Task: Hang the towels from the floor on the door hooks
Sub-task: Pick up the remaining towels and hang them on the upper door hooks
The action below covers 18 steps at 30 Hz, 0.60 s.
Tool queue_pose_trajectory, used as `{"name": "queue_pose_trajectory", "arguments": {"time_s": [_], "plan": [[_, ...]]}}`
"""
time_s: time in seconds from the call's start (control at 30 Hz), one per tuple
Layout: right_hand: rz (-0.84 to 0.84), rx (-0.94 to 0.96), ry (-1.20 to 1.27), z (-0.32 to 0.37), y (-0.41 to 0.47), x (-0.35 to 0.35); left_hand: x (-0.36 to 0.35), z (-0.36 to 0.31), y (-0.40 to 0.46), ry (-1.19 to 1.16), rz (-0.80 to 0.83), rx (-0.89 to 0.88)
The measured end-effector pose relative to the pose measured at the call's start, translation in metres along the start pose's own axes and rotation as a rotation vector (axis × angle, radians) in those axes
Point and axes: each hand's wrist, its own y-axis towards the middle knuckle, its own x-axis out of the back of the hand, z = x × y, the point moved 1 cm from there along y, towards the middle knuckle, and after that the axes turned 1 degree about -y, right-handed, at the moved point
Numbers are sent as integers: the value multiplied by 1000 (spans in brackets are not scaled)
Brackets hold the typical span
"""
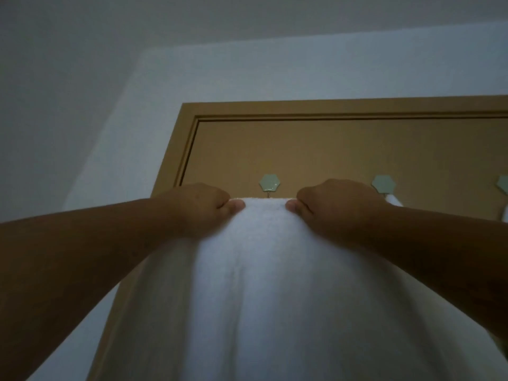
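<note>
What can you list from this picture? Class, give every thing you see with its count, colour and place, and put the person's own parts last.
Towel held up: one, white, centre, top edge just below the left hook.
Hooks: three, pale green hexagons, in a row on the door; left, middle, right at the frame edge.
Hung towels: white bits showing below the middle and right hooks; count unclear.
Door: one, brown, centre and right.
Wall: pale grey, left and above.
Left hand: grips the towel's top edge, left.
Right hand: grips the top edge, right.
</note>
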Motion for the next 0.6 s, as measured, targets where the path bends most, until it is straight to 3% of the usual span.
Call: {"name": "queue_pose_trajectory", "arguments": {"time_s": [0.27, 0.6], "plan": [[-72, -237, -110, -10, 90, -34, -26, 29, 98, 35, -180, 106], [19, -377, -8, 0, 114, -88, -76, 38, 119, -55, -132, 144]]}}
